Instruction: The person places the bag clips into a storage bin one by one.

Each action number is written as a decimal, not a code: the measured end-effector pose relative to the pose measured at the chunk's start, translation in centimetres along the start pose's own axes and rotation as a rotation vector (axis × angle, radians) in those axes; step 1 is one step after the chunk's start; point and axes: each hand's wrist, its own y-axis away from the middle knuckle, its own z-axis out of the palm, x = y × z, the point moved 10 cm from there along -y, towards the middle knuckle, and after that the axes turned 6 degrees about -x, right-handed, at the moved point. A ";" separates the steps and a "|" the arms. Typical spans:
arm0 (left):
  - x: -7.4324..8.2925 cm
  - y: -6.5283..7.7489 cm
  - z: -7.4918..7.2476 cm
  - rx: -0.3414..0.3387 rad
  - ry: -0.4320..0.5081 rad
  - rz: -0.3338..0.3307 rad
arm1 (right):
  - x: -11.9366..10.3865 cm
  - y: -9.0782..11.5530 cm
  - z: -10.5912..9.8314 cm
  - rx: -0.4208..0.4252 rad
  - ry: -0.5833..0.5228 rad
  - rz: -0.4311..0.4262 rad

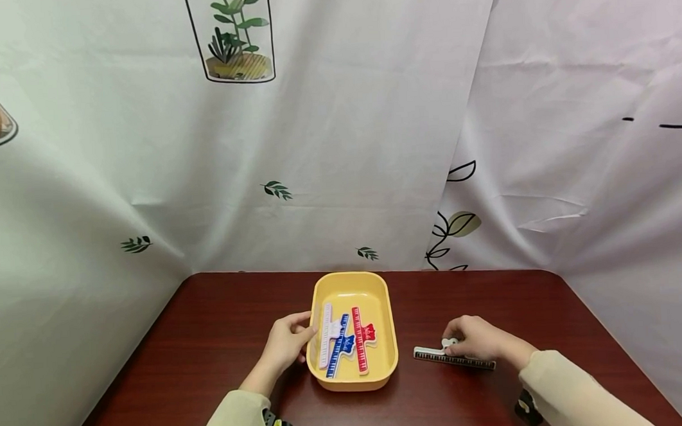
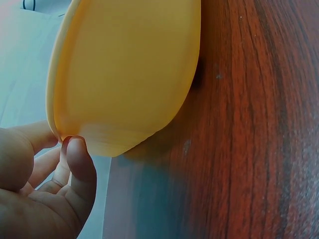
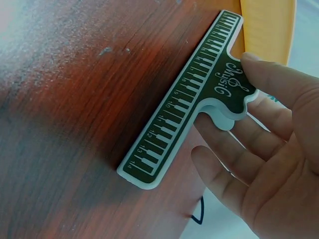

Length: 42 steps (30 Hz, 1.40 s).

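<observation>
From the head view, my left hand [image 1: 287, 344] holds the left rim of the yellow tray [image 1: 380, 288], which sits near the middle of the tabletop [image 1: 208, 323] with a white clip [image 1: 326, 335], a blue clip [image 1: 340, 352] and a red clip [image 1: 360, 338] lying inside, while my right hand [image 1: 475, 338] pinches the tab of a dark clip [image 1: 441, 357] lying flat on the wood to the tray's right, toward the front edge. At my left wrist, thumb and fingers [image 2: 79, 159] close narrowly on the tray's [image 2: 124, 74] rim. At my right wrist, the thumb sits on top of the piano-key clip's [image 3: 189, 109] tab with fingers [image 3: 229, 164] curled under it, the tray's corner [image 3: 269, 25] just beyond.
</observation>
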 end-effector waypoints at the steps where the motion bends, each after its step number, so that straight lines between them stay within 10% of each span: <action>1: 0.0 0.0 0.0 0.000 0.000 0.002 | 0.0 0.0 -0.1 0.001 -0.001 0.005; 42: 0.2 0.0 0.2 -0.002 0.009 0.003 | -0.7 -0.7 -1.6 0.115 -0.004 0.015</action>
